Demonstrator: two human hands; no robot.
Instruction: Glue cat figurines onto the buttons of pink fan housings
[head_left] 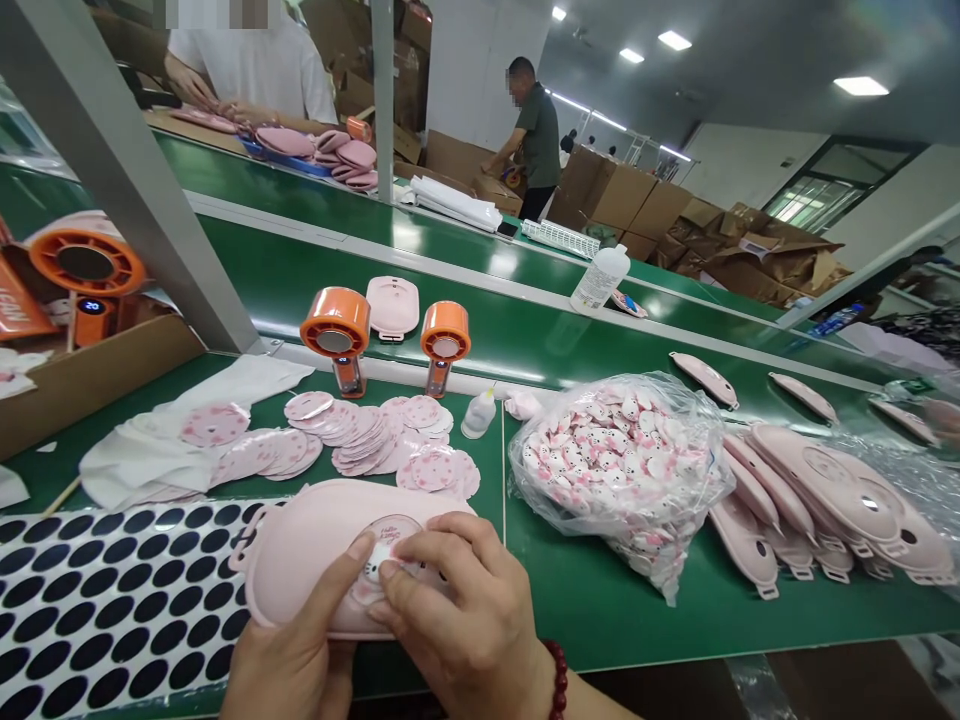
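A pale pink oval plastic case (300, 540) with a looped tab at its left end is held near the table's front edge. My left hand (300, 640) grips its lower side, the thumb resting by the round printed area. Fingers of my right hand (465, 590) pinch a small white cat-face piece (379, 562) against that round area. Part of the case is hidden behind my right hand. To the left lies a white sheet of black oval stickers (112, 600). Round pink printed discs (360, 440) lie in piles behind the case.
A clear bag of cat-face pieces (622, 460) sits right of my hands, beside stacked pink cases (825, 490). Orange handheld fans (335, 335), a small dropper bottle (478, 412) and a white bottle (600, 280) stand farther back. A metal post (135, 170) rises at left. Two people work beyond.
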